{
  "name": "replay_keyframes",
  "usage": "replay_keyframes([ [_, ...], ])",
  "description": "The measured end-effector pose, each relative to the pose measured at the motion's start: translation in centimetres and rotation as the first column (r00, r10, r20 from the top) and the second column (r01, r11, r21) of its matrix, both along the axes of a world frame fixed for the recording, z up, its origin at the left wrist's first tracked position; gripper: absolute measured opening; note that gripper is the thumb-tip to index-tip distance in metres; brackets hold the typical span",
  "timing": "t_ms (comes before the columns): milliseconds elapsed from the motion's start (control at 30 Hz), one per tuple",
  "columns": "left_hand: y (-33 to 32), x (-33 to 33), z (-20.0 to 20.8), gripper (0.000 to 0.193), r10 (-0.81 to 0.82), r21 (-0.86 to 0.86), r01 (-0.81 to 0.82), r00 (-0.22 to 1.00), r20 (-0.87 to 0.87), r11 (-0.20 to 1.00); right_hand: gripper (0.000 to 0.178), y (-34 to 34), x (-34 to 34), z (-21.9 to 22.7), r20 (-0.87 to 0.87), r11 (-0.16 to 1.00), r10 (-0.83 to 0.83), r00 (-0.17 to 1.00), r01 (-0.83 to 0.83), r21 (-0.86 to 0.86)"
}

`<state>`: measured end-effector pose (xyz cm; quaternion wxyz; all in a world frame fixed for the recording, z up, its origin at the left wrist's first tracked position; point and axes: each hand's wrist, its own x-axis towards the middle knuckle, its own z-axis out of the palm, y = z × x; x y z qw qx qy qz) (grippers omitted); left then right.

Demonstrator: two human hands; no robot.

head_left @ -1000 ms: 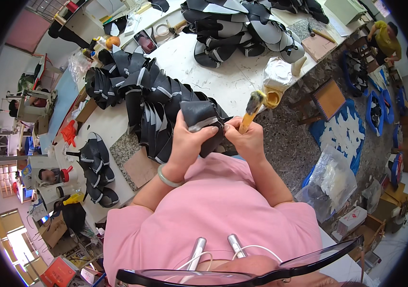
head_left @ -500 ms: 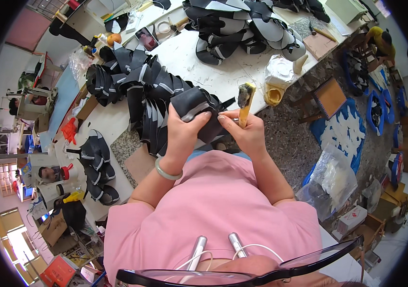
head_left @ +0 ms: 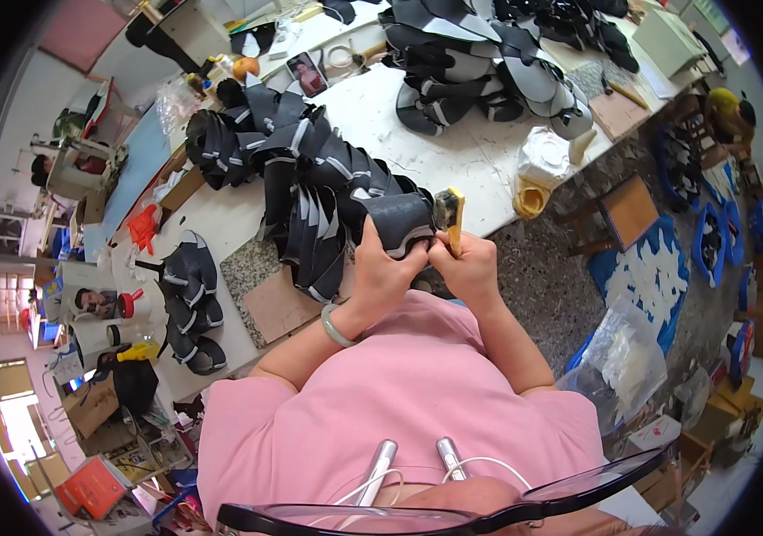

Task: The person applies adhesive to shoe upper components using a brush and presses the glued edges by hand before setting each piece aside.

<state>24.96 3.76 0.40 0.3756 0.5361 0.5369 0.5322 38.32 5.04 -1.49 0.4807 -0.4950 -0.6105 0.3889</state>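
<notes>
In my left hand is a black shoe upper with a pale grey stripe along its edge. The thumb lies on its near side, and the fingers close around its lower edge. My right hand is shut on a yellow-handled brush with a dark, caked head, held upright. Its thumb and fingertips also meet the upper's right edge, close to the left fingertips. Just beyond the left hand, a heap of similar black and grey uppers covers the table's near part, partly hidden by the held one.
A yellow-rimmed glue pot wrapped in white stands at the white table's right edge. More uppers are piled at the back, with another stack at left. A wooden stool stands to the right. A person in yellow bends at far right.
My hands have come together at the upper's right edge, and the brush has drawn in closer to it. The upper has turned in my left hand. The whole view has shifted slightly.
</notes>
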Motion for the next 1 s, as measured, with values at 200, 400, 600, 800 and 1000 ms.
replay_keyframes([
  [200,-0.2,-1.7,-0.4,0.043,0.010,-0.090,-0.004,0.998,0.064,0.996,0.010,0.4,-0.6,-1.3,-0.086,0.999,0.047,0.995,-0.048,-0.010],
  [400,0.9,-3.8,0.1,0.046,-0.093,-0.246,0.187,0.933,0.349,0.951,0.011,1.8,0.8,-1.4,-0.610,0.717,0.080,0.789,-0.470,-0.514],
  [600,1.2,-3.1,0.0,0.043,-0.044,-0.256,0.145,0.931,0.361,0.956,0.017,1.2,0.4,0.1,-0.337,0.857,0.231,0.913,-0.355,-0.374],
  [800,0.9,-2.1,-0.5,0.040,0.003,-0.326,0.182,0.869,0.495,0.928,0.018,1.2,1.3,0.2,-0.485,0.782,0.117,0.867,-0.381,-0.493],
  [1000,0.9,-1.2,-1.8,0.018,0.130,-0.414,0.233,0.720,0.681,0.880,0.016,0.9,1.3,-2.1,-0.284,0.936,0.069,0.956,-0.161,-0.314],
])
